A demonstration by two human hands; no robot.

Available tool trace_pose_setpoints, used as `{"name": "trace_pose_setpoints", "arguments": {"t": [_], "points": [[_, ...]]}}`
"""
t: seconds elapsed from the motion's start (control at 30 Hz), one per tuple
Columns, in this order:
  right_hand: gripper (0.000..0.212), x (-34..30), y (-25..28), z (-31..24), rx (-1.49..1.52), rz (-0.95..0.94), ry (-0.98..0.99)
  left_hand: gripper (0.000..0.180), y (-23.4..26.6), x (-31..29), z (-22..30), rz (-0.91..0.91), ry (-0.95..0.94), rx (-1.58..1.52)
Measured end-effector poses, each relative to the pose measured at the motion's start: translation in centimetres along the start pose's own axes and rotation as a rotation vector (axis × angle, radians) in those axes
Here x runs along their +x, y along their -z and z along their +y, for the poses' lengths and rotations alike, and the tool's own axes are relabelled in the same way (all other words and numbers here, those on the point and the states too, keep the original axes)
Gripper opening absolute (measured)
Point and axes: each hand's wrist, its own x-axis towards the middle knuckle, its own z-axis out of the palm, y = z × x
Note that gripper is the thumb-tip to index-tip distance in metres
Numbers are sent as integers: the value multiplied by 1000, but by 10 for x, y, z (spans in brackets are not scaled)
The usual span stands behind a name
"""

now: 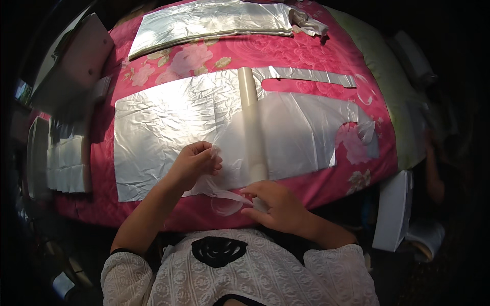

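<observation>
A thin whitish see-through plastic apron [301,127] lies spread over a flat, shiny silvery stack of plastic sheets [163,122]. Across them runs a long beige tube [248,97], its near end reaching down to my right hand. My left hand [196,163] is closed, pinching a gathered bit of the apron's film left of the tube. From there a twisted translucent strip droops toward my right hand [275,204]. That hand curls at the tube's near end, with the strip between thumb and fingers; part of its grip is hidden.
Another folded silvery stack [214,25] lies at the far side of the pink flowered cloth [194,58]. White boxes [71,66] stand at the left, one holding folded packs [66,158]. A white foam-like box [392,211] is at the lower right. Green cloth [375,61] borders the right.
</observation>
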Motion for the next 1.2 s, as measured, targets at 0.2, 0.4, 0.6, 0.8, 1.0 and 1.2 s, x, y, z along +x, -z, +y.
{"name": "trace_pose_setpoints", "arguments": {"t": [0.2,0.4,0.6,0.8,1.0,1.2], "points": [[44,-27,-20,3,-498,139,-313,28,105,-39,21,334,61,-180],[42,-29,-8,16,-251,-11,-655,24,148,-46,28,276,8,390],[40,-41,7,15,-201,-27,-726,19,175,-51,35,377,31,670],[43,-46,7,17,-232,-41,-711,28,80,-49,51,586,-768,1580],[47,-46,13,23,-190,-109,-677,54,-39,24,-13,191,-874,1220],[58,2,37,33,-177,-204,-657,68,-58,58,-41,152,-793,1416]]}}
